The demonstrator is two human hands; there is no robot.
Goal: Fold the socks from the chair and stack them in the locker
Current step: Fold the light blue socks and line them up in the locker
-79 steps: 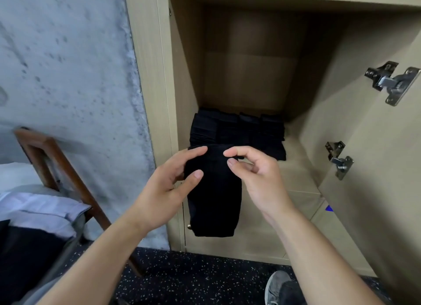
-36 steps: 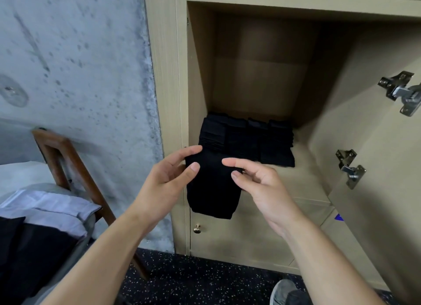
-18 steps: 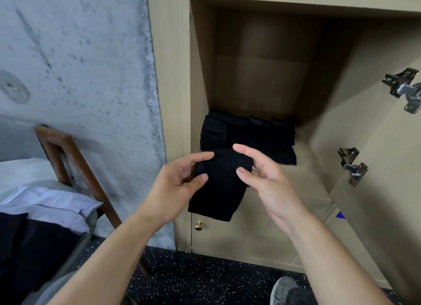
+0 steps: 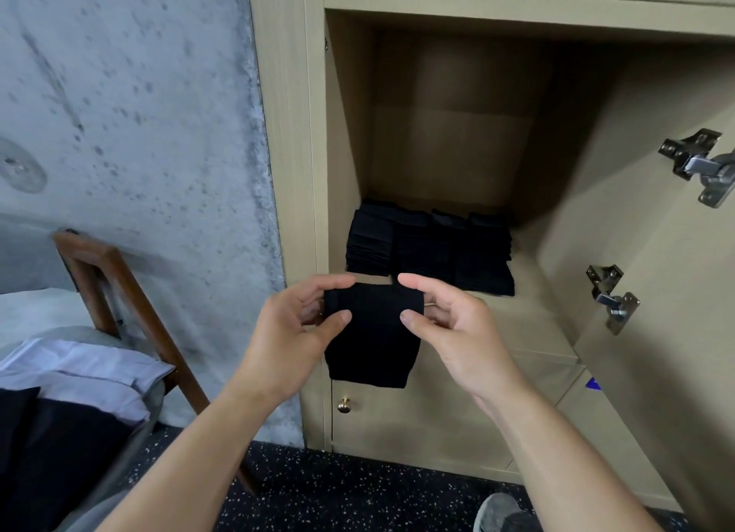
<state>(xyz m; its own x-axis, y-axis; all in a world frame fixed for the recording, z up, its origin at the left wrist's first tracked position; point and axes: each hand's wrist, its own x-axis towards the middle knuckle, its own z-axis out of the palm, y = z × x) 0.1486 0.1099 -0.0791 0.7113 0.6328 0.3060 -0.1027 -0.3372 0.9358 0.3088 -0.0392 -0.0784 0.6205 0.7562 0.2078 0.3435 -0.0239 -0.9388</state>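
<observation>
A folded black sock [image 4: 372, 340] hangs in front of the open locker [image 4: 457, 153], held by its top edge. My left hand [image 4: 290, 344] pinches its left corner between thumb and fingers, and my right hand [image 4: 453, 328] pinches the right corner. Behind them, stacks of folded black socks [image 4: 429, 249] lie side by side on the locker shelf [image 4: 529, 313]. The wooden chair [image 4: 119, 305] stands at the left with dark and pale cloth [image 4: 67, 388] on its seat.
The locker door [image 4: 668, 293] stands open at the right with two metal hinges [image 4: 700, 165]. A lower door with a brass knob [image 4: 344, 403] sits under the shelf. A grey concrete wall is at the left, speckled dark floor below, and my shoe [image 4: 501, 511] is at the bottom.
The hanging sock has been folded up shorter, from a long strip to a compact piece. Both hands have shifted to pinch its top corners, a little wider apart.
</observation>
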